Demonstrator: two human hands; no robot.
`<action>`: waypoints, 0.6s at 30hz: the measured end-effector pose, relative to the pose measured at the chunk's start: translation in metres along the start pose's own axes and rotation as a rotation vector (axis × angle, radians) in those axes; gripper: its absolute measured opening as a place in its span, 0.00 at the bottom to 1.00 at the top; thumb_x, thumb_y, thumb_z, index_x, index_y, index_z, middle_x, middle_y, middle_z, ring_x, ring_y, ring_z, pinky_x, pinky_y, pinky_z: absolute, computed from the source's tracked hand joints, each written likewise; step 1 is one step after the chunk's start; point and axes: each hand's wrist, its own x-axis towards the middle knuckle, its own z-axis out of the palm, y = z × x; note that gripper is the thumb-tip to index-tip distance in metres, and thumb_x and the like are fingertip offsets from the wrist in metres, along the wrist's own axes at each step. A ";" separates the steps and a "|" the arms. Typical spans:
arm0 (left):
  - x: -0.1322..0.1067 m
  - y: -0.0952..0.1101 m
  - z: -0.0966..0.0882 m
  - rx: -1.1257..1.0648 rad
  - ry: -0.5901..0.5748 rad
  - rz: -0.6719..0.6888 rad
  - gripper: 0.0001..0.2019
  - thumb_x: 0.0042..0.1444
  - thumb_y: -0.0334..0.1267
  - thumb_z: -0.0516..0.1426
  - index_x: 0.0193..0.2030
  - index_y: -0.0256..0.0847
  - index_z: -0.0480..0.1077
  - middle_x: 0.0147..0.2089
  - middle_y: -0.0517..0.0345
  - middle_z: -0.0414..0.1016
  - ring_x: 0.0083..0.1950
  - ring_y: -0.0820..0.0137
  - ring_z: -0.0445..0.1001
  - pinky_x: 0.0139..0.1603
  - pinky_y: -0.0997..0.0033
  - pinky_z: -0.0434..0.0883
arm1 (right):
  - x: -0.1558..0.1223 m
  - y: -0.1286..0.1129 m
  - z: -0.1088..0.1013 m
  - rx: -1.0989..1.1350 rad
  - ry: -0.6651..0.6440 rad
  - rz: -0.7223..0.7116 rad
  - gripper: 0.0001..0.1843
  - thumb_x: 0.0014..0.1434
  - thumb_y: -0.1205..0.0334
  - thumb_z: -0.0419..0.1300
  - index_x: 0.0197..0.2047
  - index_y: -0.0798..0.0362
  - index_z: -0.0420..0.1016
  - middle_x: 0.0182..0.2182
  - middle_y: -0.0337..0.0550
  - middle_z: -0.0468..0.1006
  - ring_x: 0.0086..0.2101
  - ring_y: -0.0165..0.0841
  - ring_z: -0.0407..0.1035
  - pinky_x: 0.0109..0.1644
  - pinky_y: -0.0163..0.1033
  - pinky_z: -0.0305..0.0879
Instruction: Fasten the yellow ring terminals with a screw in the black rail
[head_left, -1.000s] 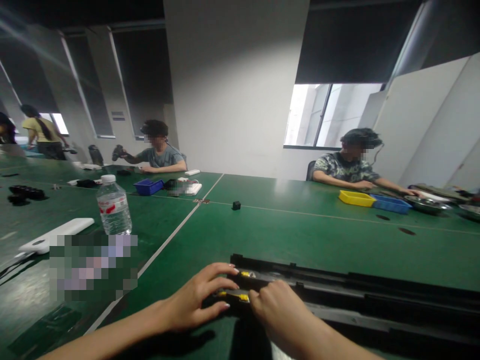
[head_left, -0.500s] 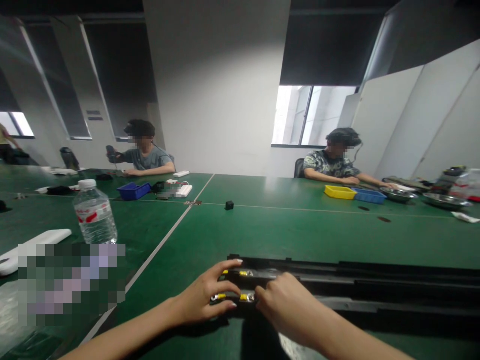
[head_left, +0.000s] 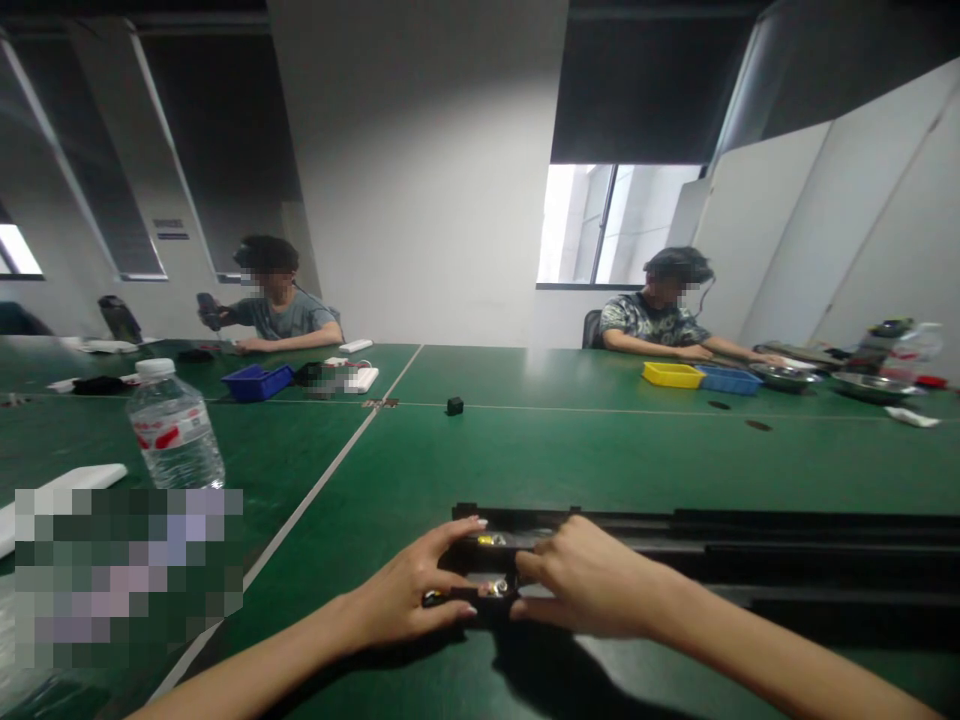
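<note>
Left hand (head_left: 405, 592), right hand (head_left: 589, 578) at black rails (head_left: 825, 563); grip unclear.

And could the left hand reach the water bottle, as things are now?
Probably yes: nothing tall stands between the left hand and the water bottle, though the hand is occupied at the black rails.

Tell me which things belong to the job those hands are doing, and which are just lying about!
Probably part of the job:
long black straight bars, under the left hand and right hand
small yellow-and-silver fittings at the bars' ends

Probably just lying about:
clear plastic bottle with a red-and-white label
small black cube
dark blue rectangular tray
yellow rectangular tray
</note>
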 end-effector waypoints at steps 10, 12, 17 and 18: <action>0.000 -0.001 0.000 -0.061 0.002 -0.025 0.13 0.62 0.40 0.60 0.54 0.48 0.76 0.71 0.50 0.51 0.67 0.51 0.59 0.65 0.49 0.60 | -0.005 0.017 0.008 0.126 0.042 0.009 0.07 0.63 0.62 0.57 0.36 0.54 0.74 0.29 0.40 0.79 0.27 0.30 0.72 0.28 0.35 0.50; 0.000 -0.001 0.001 -0.062 0.004 -0.025 0.13 0.62 0.40 0.60 0.54 0.49 0.76 0.71 0.50 0.52 0.66 0.51 0.61 0.64 0.50 0.61 | -0.004 0.017 0.008 0.155 0.046 -0.001 0.08 0.64 0.63 0.56 0.36 0.54 0.75 0.29 0.40 0.79 0.28 0.29 0.72 0.30 0.34 0.51; -0.001 -0.003 0.003 -0.071 0.003 -0.022 0.14 0.62 0.39 0.60 0.55 0.50 0.75 0.70 0.52 0.53 0.65 0.53 0.62 0.64 0.54 0.63 | -0.006 0.017 0.012 0.180 0.017 0.026 0.07 0.63 0.63 0.57 0.36 0.54 0.75 0.29 0.41 0.79 0.28 0.29 0.72 0.29 0.34 0.51; -0.001 -0.003 0.003 -0.074 0.002 -0.022 0.14 0.62 0.38 0.60 0.55 0.50 0.75 0.69 0.52 0.53 0.65 0.53 0.63 0.64 0.54 0.63 | -0.007 0.017 0.013 0.179 0.014 0.037 0.07 0.63 0.63 0.57 0.36 0.54 0.75 0.29 0.41 0.79 0.28 0.29 0.72 0.29 0.34 0.51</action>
